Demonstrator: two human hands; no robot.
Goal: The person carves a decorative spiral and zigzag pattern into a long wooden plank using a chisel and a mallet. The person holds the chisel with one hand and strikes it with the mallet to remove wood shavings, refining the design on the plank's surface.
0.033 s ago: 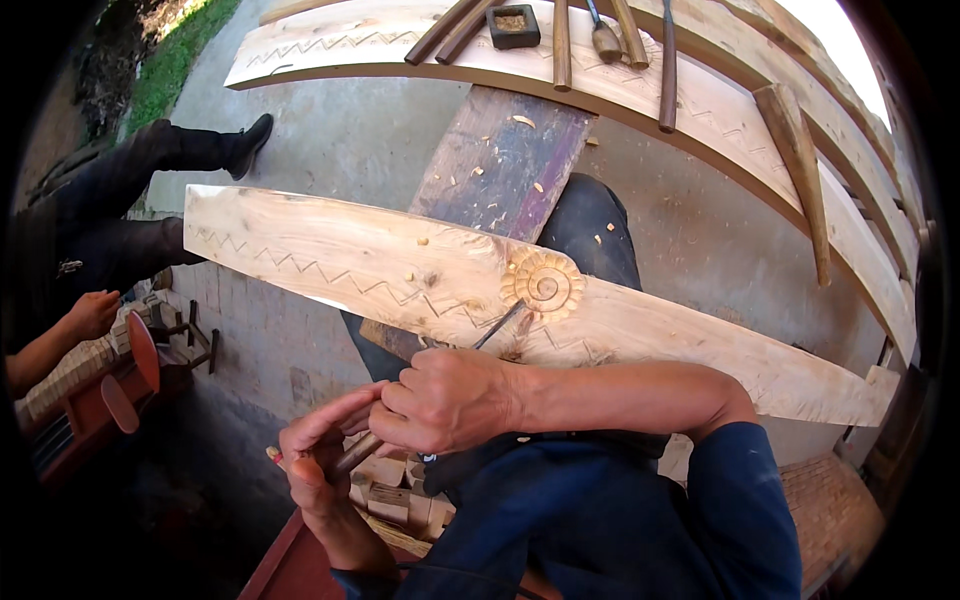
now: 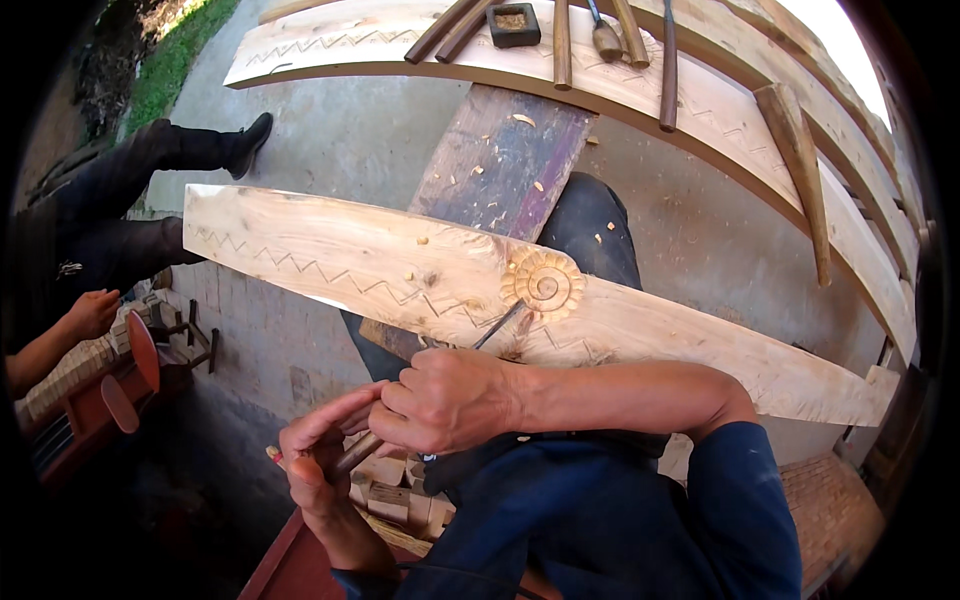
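Note:
A pale tapered board (image 2: pixel 350 255) lies across my legs and a plank, with a scored zigzag line and a carved round flower (image 2: pixel 546 287). A chisel (image 2: pixel 499 328) rests its thin metal tip at the flower's lower left edge. My right hand (image 2: pixel 450 398) is closed on the chisel, its forearm lying across to the right. My left hand (image 2: pixel 325 465) is curled round the wooden handle's back end, palm partly turned up, fingers bent. A worn dark plank (image 2: pixel 480 150) with scattered chips runs out beyond the board.
Another carved board (image 2: pixel 310 55) at the top carries several tools (image 2: pixel 562 55), a dark square box (image 2: pixel 514 25) and a wooden mallet (image 2: pixel 793 170). More planks stack behind. A co-worker's legs (image 2: pixel 110 200) and hand (image 2: pixel 95 315) are at left. Wood blocks (image 2: pixel 395 505) lie below my hands.

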